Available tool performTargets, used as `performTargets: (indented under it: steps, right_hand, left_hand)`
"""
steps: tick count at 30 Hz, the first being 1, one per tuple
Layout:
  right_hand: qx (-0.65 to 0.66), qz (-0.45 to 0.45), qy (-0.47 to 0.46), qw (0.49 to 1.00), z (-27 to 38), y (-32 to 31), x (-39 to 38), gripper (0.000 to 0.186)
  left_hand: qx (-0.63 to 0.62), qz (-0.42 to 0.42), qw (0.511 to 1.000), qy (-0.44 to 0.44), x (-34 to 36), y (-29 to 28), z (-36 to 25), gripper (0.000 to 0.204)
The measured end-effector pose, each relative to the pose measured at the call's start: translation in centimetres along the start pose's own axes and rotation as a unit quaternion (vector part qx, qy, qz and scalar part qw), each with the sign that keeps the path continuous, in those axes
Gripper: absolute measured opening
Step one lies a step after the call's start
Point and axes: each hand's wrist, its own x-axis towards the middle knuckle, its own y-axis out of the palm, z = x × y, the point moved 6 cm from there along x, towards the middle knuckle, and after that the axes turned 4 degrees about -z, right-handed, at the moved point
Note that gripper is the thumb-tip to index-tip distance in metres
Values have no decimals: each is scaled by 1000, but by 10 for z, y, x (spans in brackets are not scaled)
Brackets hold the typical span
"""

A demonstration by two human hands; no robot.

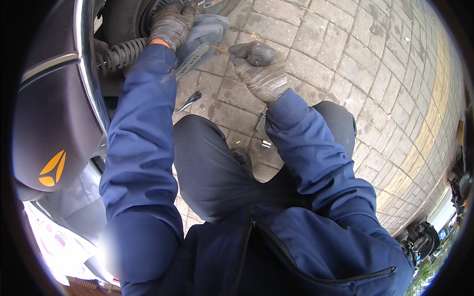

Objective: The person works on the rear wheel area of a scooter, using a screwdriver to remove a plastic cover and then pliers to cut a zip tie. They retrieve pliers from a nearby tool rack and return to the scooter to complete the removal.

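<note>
My left hand point(173, 25), in a grey knit work glove, is at the hub of a scooter's wheel point(121, 22). Its fingers are curled, and their tips are hidden at the hub. Beside it is a dusty grey plastic guard point(205, 32). My right hand point(264, 74), gloved with dark worn fingertips, is raised over the paving to the right of the wheel. Its fingers are closed round a thin rusty-brown rod-like piece point(220, 50), which sticks out toward the guard. The rest of that piece is hidden in the glove.
A coil-spring shock absorber point(123, 54) runs below my left wrist. On the paving bricks lie a dark-headed ratchet handle point(190, 100), a short metal bar tool point(259, 121) and a shiny socket point(266, 144). The scooter's dark body panel point(54, 118) fills the left side.
</note>
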Motion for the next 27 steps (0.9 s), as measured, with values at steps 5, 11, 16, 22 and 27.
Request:
performTargets:
  steps: [5, 11, 16, 22, 27]
  right_hand:
    - [259, -19, 58, 964, -26, 7, 4, 7]
    - [-115, -19, -172, 978, 7, 11, -11, 10]
    - [-24, -64, 43, 997, -2, 4, 7, 7]
    - [91, -52, 160, 981, 7, 0, 21, 6]
    - [21, 75, 153, 985, 18, -9, 59, 7]
  left_hand:
    - [-27, 4, 1000, -10, 0, 0, 1, 46]
    - [-92, 23, 995, -27, -1, 4, 4, 50]
    - [-19, 34, 999, -4, -4, -4, -12, 58]
    - [-15, 72, 997, -17, -5, -10, -24, 58]
    - [-2, 44, 999, -17, -4, -7, -22, 57]
